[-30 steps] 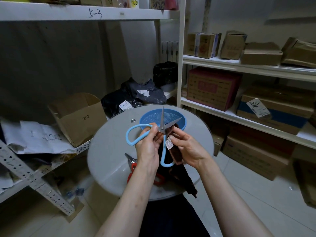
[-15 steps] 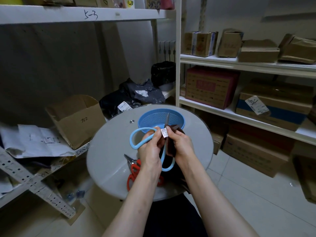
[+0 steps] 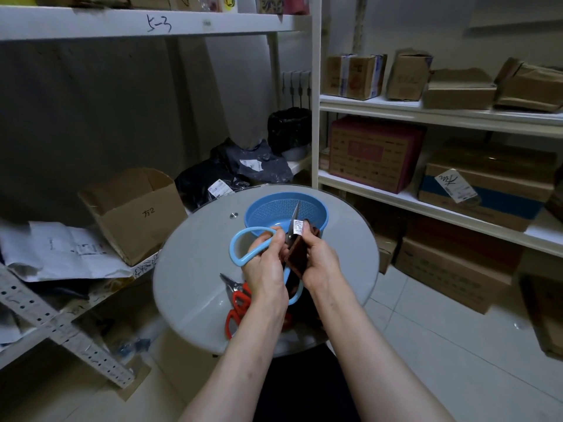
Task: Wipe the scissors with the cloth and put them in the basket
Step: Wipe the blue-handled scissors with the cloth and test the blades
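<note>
Your left hand point(image 3: 264, 271) grips the blue scissors point(image 3: 233, 249) near the pivot, fingers curled round the handle shank. Your right hand point(image 3: 320, 261) pinches the cloth point(image 3: 299, 254) against the blade, thumb on one side and fingers on the other. The scissors are held up off the bench point(image 3: 195, 263), blades closed, tip pointing up in front of the basket point(image 3: 265, 212). A white printed tag point(image 3: 298, 226) sticks up from the cloth by your right fingertips.

Bench is a round grey top, smooth and slightly glossy, with one small metal stud near the far side. The basket sits on its far part: blue plastic, round, fine mesh wall. Red scissors point(image 3: 237, 303) lie flat on the near part, partly under your left wrist, red plastic handles, metal blades pointing away to the left.

Room is a storeroom. White shelving point(image 3: 426, 115) on the right carries taped brown cardboard boxes, some dented. An open cardboard box point(image 3: 137, 214) sits on the low left shelf beside crumpled white papers point(image 3: 61, 254). Black plastic bags point(image 3: 231, 175) are piled behind the bench. The floor point(image 3: 441, 345) is pale square tile.

Blue scissors handles are large plastic loops; the cloth is dark brown, soft, folded.
</note>
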